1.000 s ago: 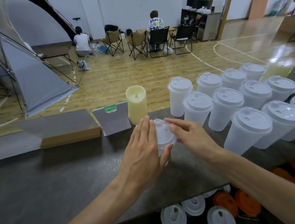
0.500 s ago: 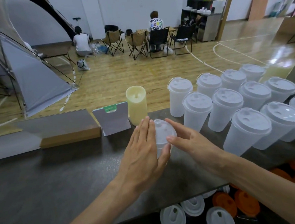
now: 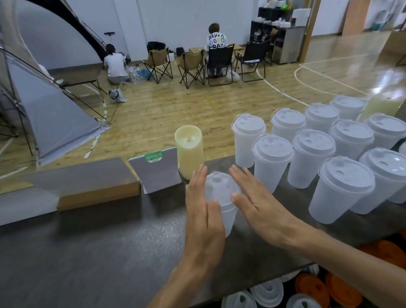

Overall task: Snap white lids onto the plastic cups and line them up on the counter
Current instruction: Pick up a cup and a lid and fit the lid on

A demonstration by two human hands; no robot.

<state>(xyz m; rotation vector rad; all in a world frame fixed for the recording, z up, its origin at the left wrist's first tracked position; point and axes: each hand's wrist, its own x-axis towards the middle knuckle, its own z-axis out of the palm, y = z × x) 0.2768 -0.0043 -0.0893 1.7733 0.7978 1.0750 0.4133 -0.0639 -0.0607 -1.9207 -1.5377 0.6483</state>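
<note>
Head view looks down on a dark worktop [image 3: 88, 257] with both hands flat around one cup [image 3: 223, 211] at the centre. Left hand [image 3: 202, 217] lies along the cup's left side, fingers [image 3: 196, 186] straight and together, thumb resting against the cup wall. Right hand [image 3: 257, 203] presses from the right, its fingers straight and slightly apart, laid over the lid [image 3: 218, 185], which sits on top of the cup with its spout facing away. The cup stands on the worktop, a little back from the near edge and well short of the far edge.

To the right, a group of lidded cups [image 3: 345, 166] fills the worktop in three slanting rows, packed close, the nearest one just beside the right forearm. That side has little free room. To the left the dark surface runs wide and bare up to a flat brown box [image 3: 94, 188] along the far edge. Beside it stands a small grey card holder [image 3: 158, 172], then a tall pale yellow candle [image 3: 189, 152], both just behind the hands at the far edge.

Below the near edge, loose white lids [image 3: 266, 295] and orange lids [image 3: 387, 255] lie on a lower shelf.

Beyond the worktop is a wooden floor [image 3: 193, 108] with folding chairs [image 3: 218, 64] and a grey tent [image 3: 46, 113].
</note>
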